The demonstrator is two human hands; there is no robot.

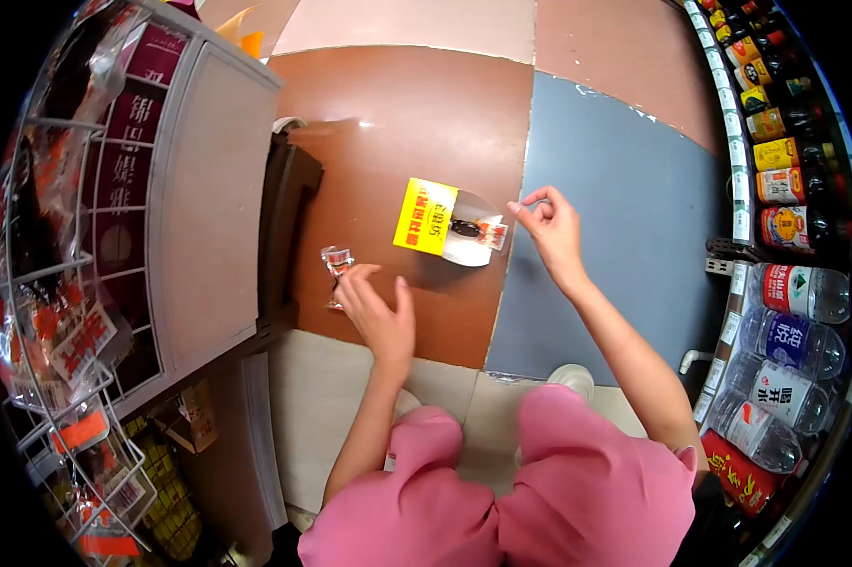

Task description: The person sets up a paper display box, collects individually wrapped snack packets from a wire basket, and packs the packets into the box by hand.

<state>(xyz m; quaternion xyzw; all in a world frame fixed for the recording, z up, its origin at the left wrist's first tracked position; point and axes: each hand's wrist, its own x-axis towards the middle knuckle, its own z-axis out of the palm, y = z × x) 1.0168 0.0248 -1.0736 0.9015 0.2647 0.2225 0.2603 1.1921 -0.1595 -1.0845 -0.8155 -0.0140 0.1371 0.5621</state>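
The brown floor tile [416, 104] is firm and flat, which should suit working low down here, though a light cardboard thing could slide on it; the box [413, 225], yellow on one side and white inside, sits on that tile between the two hands, so steadying it by a wall rather than pressing on it would likely keep its shape; the left hand [385, 319] is loosely spread, thumb well apart from the curled fingers, reaching over a loose packet [336, 256], and whether it grips it I cannot tell; a pinch at the wrapper's crimped end seems best; the right hand [556, 238] has thumb and forefinger drawn close just beside the box, any hold unclear; the other packet [492, 235] lies inside the box, best left undisturbed.
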